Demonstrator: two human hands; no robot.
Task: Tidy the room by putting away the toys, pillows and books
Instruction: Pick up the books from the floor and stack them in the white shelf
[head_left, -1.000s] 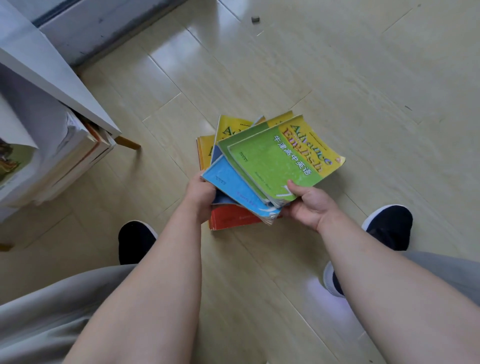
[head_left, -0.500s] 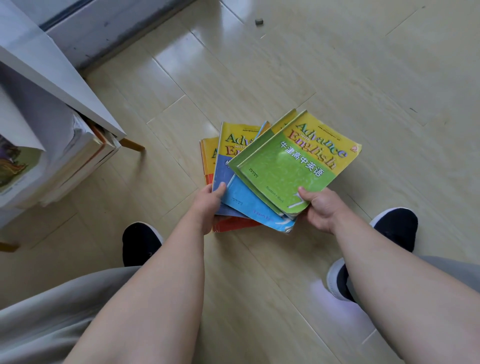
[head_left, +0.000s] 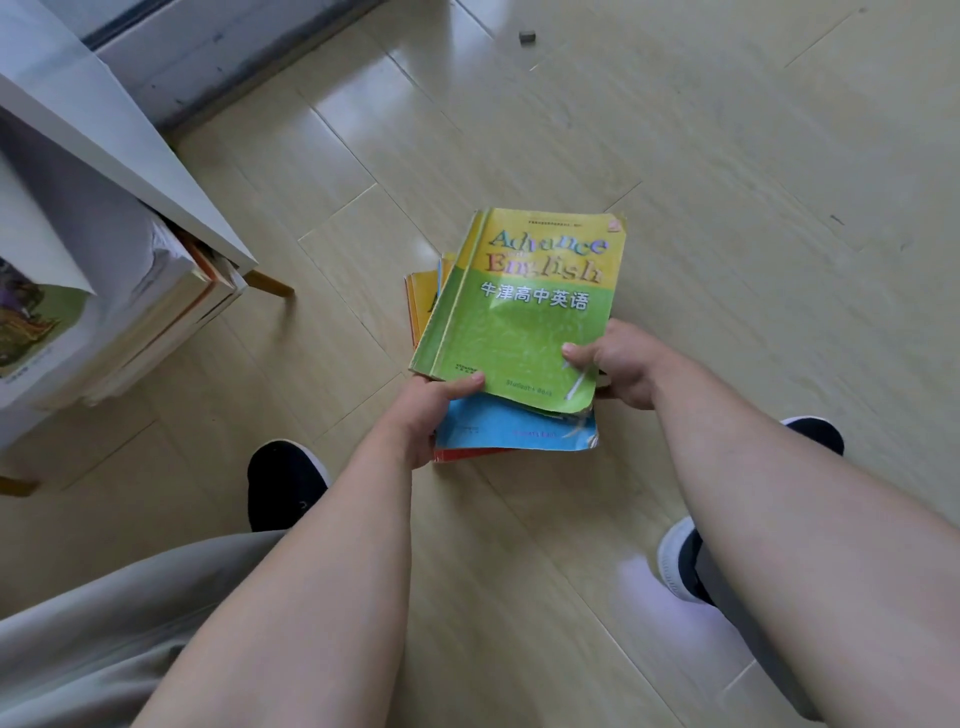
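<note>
I hold a stack of several thin textbooks above the wooden floor, both hands on its near edge. The top book is green and yellow, titled "Advance English". Under it a blue cover and a red edge show at the near end, and orange-yellow covers peek out on the left. My left hand grips the near left corner with the thumb on the green cover. My right hand grips the near right corner, thumb on top.
A white shelf unit stands at the left on wooden legs, with a pile of books lying in it. My two dark shoes rest on the floor. A small grey object lies far off.
The fanned-out books have been squared into a neater stack, the green top book turned to face me. Both hands shifted right with the stack.
</note>
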